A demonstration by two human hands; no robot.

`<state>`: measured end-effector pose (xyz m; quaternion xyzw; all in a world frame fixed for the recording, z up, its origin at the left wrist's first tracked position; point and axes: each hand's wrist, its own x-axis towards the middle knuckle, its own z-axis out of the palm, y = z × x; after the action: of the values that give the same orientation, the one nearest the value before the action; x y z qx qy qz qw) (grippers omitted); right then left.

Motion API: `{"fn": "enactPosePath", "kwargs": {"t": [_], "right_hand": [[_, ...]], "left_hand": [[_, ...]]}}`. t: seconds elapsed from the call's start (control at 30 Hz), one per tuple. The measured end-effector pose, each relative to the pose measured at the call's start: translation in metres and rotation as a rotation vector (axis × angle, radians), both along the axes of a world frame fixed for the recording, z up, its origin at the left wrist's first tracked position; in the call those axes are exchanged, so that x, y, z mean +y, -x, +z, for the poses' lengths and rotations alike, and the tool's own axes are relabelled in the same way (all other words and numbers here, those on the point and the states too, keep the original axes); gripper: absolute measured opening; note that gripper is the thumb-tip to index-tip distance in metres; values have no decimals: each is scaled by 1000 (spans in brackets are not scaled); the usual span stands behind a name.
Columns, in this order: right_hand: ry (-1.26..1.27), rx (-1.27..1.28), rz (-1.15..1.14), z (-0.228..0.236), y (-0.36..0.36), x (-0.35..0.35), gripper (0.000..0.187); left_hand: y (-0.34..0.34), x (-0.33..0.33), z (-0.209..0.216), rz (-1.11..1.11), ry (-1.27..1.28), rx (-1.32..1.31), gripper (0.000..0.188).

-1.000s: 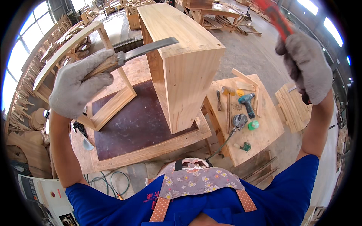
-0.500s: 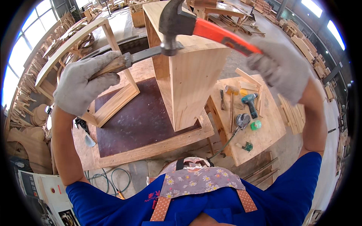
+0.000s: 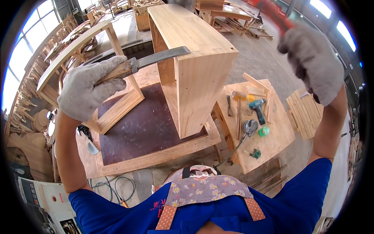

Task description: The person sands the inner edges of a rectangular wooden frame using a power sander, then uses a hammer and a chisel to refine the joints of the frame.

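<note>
In a grey work glove, my left hand (image 3: 87, 91) is closed round the wooden handle of a chisel (image 3: 157, 57). Its flat metal blade reaches right and rests at the top corner edge of a pale wooden box frame (image 3: 202, 89). That frame stands on end on a worktable with a dark panel (image 3: 136, 128). My gloved right hand (image 3: 313, 62) is raised at the upper right, wrapped round the handle of a red-handled hammer (image 3: 277, 17). The hammer is smeared by motion and clear of the chisel; its head is cut off or blurred at the top edge.
A second wooden frame (image 3: 120, 107) leans left of the box. On a side table (image 3: 269, 156) at right lie a teal cordless drill (image 3: 258, 109), a mallet (image 3: 239, 113), a sander (image 3: 250, 126) and a green round item (image 3: 263, 131). Stacked boards (image 3: 306, 115) lie beyond; a hose (image 3: 113, 189) runs over the floor.
The hammer has lifted off the chisel, swinging up and to the right with my right hand. My left hand and the chisel stay nearly in place.
</note>
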<state>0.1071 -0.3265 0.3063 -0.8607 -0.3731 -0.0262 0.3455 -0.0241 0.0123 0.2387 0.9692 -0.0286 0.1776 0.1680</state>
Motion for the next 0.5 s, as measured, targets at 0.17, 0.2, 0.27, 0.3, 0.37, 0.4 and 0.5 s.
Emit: {"fn": "enactPosePath", "kwargs": {"t": [0.17, 0.2, 0.27, 0.3, 0.37, 0.4, 0.5], "right_hand": [[-172, 323, 171, -32, -24, 4, 26], [-85, 189, 135, -30, -17, 0, 29], [87, -83, 46, -26, -7, -9, 36], [72, -19, -21, -23, -4, -18, 37], [-54, 110, -115, -29, -3, -35, 46], [-134, 134, -193, -37, -2, -45, 49], [-408, 177, -440, -61, 13, -92, 54]], "left_hand": [[2, 2, 2, -13, -81, -24, 47], [3, 3, 4, -18, -78, -36, 47], [3, 3, 2, -16, -69, -56, 47], [4, 3, -1, 11, 55, -124, 45], [10, 6, -18, 74, 310, -251, 42], [16, 15, -29, 134, 396, -249, 41], [25, 52, -78, 292, 646, -230, 36]]}}
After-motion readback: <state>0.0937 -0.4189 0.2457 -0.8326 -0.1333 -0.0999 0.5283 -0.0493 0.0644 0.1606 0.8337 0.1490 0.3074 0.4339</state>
